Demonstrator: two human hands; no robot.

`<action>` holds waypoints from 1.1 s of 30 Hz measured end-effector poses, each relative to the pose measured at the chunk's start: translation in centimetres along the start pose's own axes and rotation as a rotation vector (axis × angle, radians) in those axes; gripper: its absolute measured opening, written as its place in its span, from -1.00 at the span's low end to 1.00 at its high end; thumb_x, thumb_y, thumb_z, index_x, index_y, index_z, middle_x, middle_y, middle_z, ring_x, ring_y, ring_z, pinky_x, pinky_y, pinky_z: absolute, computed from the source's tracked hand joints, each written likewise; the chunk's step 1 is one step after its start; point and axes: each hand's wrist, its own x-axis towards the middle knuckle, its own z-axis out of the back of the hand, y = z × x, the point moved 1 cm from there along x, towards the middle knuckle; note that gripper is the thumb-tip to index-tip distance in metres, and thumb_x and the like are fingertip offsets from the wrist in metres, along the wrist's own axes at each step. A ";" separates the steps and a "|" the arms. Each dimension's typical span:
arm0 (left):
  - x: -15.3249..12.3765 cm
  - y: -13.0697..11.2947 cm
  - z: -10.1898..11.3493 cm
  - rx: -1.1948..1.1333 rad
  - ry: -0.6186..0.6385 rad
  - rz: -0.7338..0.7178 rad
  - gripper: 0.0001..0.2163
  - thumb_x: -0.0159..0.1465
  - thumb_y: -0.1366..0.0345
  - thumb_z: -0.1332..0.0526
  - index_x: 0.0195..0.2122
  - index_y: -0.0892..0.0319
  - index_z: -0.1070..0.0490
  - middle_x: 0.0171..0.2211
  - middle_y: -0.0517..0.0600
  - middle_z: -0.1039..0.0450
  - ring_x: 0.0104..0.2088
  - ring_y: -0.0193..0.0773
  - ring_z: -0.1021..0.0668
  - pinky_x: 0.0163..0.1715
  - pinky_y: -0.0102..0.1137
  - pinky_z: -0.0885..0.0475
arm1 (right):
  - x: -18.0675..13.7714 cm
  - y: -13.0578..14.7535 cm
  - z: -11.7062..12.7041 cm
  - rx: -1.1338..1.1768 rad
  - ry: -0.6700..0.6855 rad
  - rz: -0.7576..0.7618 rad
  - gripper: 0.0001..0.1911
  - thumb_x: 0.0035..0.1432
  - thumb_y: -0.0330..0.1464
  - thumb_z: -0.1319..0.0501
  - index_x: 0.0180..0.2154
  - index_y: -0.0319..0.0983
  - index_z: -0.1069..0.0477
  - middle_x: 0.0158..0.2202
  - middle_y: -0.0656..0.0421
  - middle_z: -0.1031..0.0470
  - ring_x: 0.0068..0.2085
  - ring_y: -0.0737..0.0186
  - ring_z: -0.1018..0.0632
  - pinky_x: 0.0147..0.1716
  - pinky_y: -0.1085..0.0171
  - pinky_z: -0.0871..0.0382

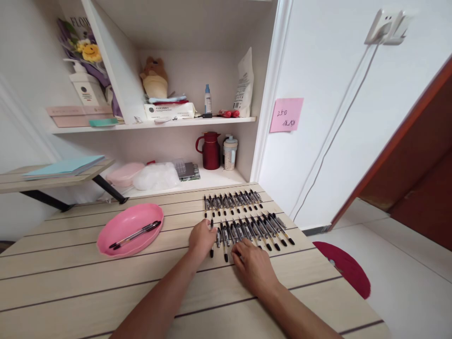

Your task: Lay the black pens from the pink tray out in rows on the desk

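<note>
Two rows of black-capped clear pens lie side by side on the slatted wooden table, a back row [232,202] and a front row [261,229]. At the left end of the front row my left hand [202,239] is closed on a pen [212,252], whose two dark ends show above and below my fingers. My right hand [253,264] rests at the near edge of that row with curled fingers; they cover the lower ends of some pens, and what they grip is hidden. A pink bowl [106,235] to the left holds a couple of pens [136,235].
Behind the table stands a white shelf unit [215,123] with a red jug [211,151], a cup [230,154] and a plastic bag [156,177]. A small raised stand [76,177] bears blue paper at the left. A red round seat [348,268] is beyond the right edge.
</note>
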 end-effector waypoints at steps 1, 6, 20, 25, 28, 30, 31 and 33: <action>-0.1 -0.1 0.0 0.017 0.003 -0.001 -0.68 0.07 0.19 -0.13 -0.17 0.20 -0.39 -0.27 0.10 -0.50 -0.28 -0.21 -0.49 -0.40 -0.46 -0.22 | 0.0 0.0 0.0 0.006 0.000 -0.001 -0.81 0.13 -0.40 0.01 -0.41 -0.19 -0.36 -0.40 0.20 -0.38 -0.40 0.36 -0.41 -0.46 0.37 -0.05; -0.4 -0.4 0.2 0.071 0.021 -0.020 -0.70 0.09 0.24 -0.11 -0.16 0.19 -0.39 -0.24 0.10 -0.49 -0.25 -0.21 -0.48 -0.38 -0.46 -0.22 | 0.1 -0.3 0.1 0.026 0.011 -0.015 -0.81 0.12 -0.40 0.00 -0.43 -0.20 -0.36 -0.40 0.20 -0.39 -0.40 0.37 -0.40 -0.47 0.37 -0.04; -0.5 -0.3 -0.2 0.044 0.040 -0.026 -0.73 0.06 0.34 -0.12 -0.19 0.21 -0.41 -0.29 0.10 -0.50 -0.29 -0.22 -0.50 -0.36 -0.47 -0.24 | 0.2 -0.6 0.1 0.037 -0.023 -0.030 -0.83 0.11 -0.40 -0.01 -0.45 -0.20 -0.34 -0.41 0.23 -0.39 -0.41 0.37 -0.39 -0.49 0.37 -0.02; -0.6 -0.3 -0.1 -0.008 0.043 -0.009 -0.74 0.05 0.36 -0.14 -0.20 0.19 -0.42 -0.35 0.07 -0.51 -0.34 -0.22 -0.52 -0.38 -0.47 -0.25 | 0.2 -0.7 0.0 0.055 -0.028 -0.029 -0.84 0.10 -0.40 -0.02 -0.46 -0.20 -0.33 -0.41 0.22 -0.39 -0.40 0.37 -0.39 -0.48 0.37 -0.02; -0.8 -0.4 -0.1 -0.040 0.038 -0.004 -0.75 0.05 0.37 -0.14 -0.21 0.20 -0.42 -0.40 0.06 -0.51 -0.41 -0.24 -0.52 -0.42 -0.47 -0.26 | 0.2 -0.8 0.0 0.059 -0.032 -0.031 -0.84 0.09 -0.41 -0.02 -0.45 -0.21 -0.33 -0.41 0.22 -0.39 -0.41 0.37 -0.39 -0.48 0.37 -0.02; -0.9 -0.3 0.0 -0.058 0.035 -0.011 -0.75 0.06 0.37 -0.13 -0.21 0.21 -0.42 -0.43 0.05 -0.51 -0.50 -0.28 -0.51 -0.46 -0.47 -0.26 | 0.2 -0.7 0.0 0.053 -0.024 -0.036 -0.85 0.09 -0.41 -0.02 -0.45 -0.21 -0.34 -0.41 0.21 -0.39 -0.41 0.37 -0.39 -0.47 0.38 -0.03; -1.0 -0.3 0.0 -0.066 0.034 -0.017 -0.74 0.07 0.37 -0.12 -0.20 0.22 -0.41 -0.44 0.04 -0.51 -0.55 -0.30 -0.50 -0.49 -0.47 -0.26 | 0.2 -0.7 0.0 0.050 -0.021 -0.037 -0.85 0.09 -0.42 -0.02 -0.45 -0.21 -0.34 -0.42 0.21 -0.39 -0.41 0.38 -0.39 -0.47 0.38 -0.03; -1.0 -0.1 0.3 -0.078 0.028 -0.033 -0.74 0.09 0.36 -0.10 -0.19 0.24 -0.40 -0.48 0.02 -0.50 -0.63 -0.34 -0.47 -0.53 -0.47 -0.26 | 0.2 -0.7 0.0 0.050 -0.022 -0.037 -0.85 0.09 -0.42 -0.03 -0.45 -0.21 -0.34 -0.42 0.21 -0.38 -0.40 0.38 -0.39 -0.46 0.39 -0.03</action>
